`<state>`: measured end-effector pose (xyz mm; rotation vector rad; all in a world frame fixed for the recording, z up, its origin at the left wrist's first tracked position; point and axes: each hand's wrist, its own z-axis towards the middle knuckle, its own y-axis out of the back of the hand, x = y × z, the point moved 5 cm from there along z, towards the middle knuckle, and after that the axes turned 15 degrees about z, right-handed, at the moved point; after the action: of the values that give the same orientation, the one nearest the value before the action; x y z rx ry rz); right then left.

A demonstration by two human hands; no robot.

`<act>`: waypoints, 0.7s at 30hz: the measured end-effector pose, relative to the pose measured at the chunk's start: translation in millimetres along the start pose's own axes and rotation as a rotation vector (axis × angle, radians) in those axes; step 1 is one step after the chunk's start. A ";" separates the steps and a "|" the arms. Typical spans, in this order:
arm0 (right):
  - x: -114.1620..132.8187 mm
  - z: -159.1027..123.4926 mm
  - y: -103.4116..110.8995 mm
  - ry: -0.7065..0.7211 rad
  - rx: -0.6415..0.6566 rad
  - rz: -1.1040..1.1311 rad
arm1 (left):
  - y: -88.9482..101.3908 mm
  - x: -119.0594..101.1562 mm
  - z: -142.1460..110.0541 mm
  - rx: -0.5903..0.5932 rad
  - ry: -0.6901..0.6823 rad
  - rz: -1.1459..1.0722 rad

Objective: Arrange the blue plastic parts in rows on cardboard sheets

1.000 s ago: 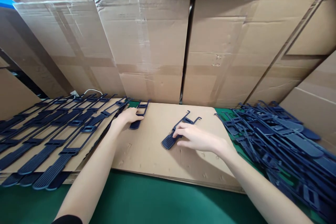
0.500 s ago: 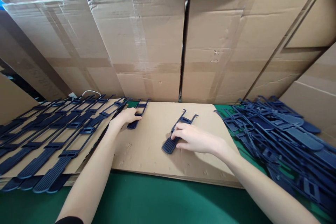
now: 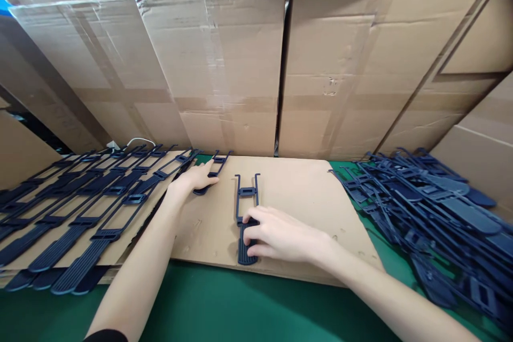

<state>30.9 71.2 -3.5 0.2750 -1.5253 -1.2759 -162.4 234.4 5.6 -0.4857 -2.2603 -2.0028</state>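
My right hand (image 3: 276, 235) curls its fingers over the ribbed, rounded end of a dark blue plastic frame part (image 3: 247, 191). This part lies on the cardboard sheet (image 3: 296, 187), with two hooked prongs pointing away from me and a crossbar between them. Further back, at the sheet's left edge, my left hand (image 3: 194, 177) is closed on a second dark blue plastic frame part (image 3: 219, 160), thumb across it and index finger stretched along it. The left hand covers much of that part's middle, and its prongs also point away.
Rows of similar frame parts (image 3: 106, 234) lie overlapping on cardboard at left. A tangled heap of them (image 3: 433, 208) is on the green table (image 3: 224, 304) at right. Large cardboard boxes (image 3: 224, 64) form a wall behind; a white cable (image 3: 140, 140) lies at the back left.
My right hand has drawn its part toward me and left, turning it from slanted to nearly straight. The part under my left hand has shifted slightly; that hand stays nearly in place.
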 end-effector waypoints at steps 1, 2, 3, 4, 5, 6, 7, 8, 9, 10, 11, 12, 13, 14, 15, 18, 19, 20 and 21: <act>-1.1 0.4 2.2 0.019 -0.010 0.000 | 8.4 -5.0 -8.4 -0.013 -0.004 0.014; -4.3 0.7 6.2 0.025 -0.038 -0.005 | 18.8 -11.5 -19.4 -0.042 -0.016 0.025; -9.7 0.8 12.2 0.015 -0.091 -0.016 | 30.6 -20.1 -33.0 -0.083 -0.042 0.032; -17.2 0.5 19.4 -0.014 -0.168 -0.030 | 42.2 -30.1 -48.9 -0.126 -0.067 0.034; -26.6 -0.4 26.8 -0.059 -0.262 -0.044 | 53.3 -42.4 -66.3 -0.180 -0.110 0.036; -37.0 -2.0 33.3 -0.113 -0.359 -0.055 | 64.0 -57.0 -85.0 -0.271 -0.172 0.041; -47.5 -3.9 37.9 -0.166 -0.448 -0.059 | 69.3 -71.7 -102.6 -0.312 -0.211 0.050; -57.4 -5.8 40.0 -0.212 -0.517 -0.051 | 68.5 -86.3 -117.8 -0.295 -0.235 0.076; -66.3 -7.2 39.6 -0.250 -0.562 -0.029 | 62.1 -100.1 -130.1 -0.238 -0.245 0.115; -73.9 -8.0 37.3 -0.282 -0.585 0.002 | 52.7 -114.1 -140.5 -0.192 -0.279 0.142; -79.8 -8.4 33.7 -0.308 -0.589 0.034 | 40.9 -126.5 -148.5 -0.152 -0.313 0.152; -84.2 -8.4 29.7 -0.332 -0.577 0.063 | 27.4 -136.0 -154.3 -0.112 -0.329 0.145; -87.2 -8.3 25.9 -0.356 -0.556 0.083 | 14.7 -141.5 -158.0 -0.107 -0.311 0.143; -88.8 -8.2 22.9 -0.381 -0.535 0.090 | 2.9 -145.0 -161.0 -0.121 -0.305 0.140; -89.4 -8.2 21.1 -0.403 -0.517 0.086 | -6.8 -145.5 -163.6 -0.159 -0.289 0.133; -87.1 -8.3 20.9 -0.431 -0.484 0.053 | -25.7 -137.2 -174.7 -0.281 -0.287 0.075; -86.1 -8.4 21.8 -0.431 -0.481 0.040 | -28.8 -133.5 -180.3 -0.316 -0.324 0.048; -85.5 -8.5 22.5 -0.430 -0.478 0.030 | -30.8 -129.6 -186.3 -0.344 -0.368 0.016; -85.4 -8.6 23.0 -0.429 -0.476 0.024 | -32.0 -125.3 -192.4 -0.362 -0.414 -0.021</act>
<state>81.5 137.3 -34.3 -0.3451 -1.5058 -1.7057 -81.2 20.4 -31.5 -0.9935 -2.0973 -2.5331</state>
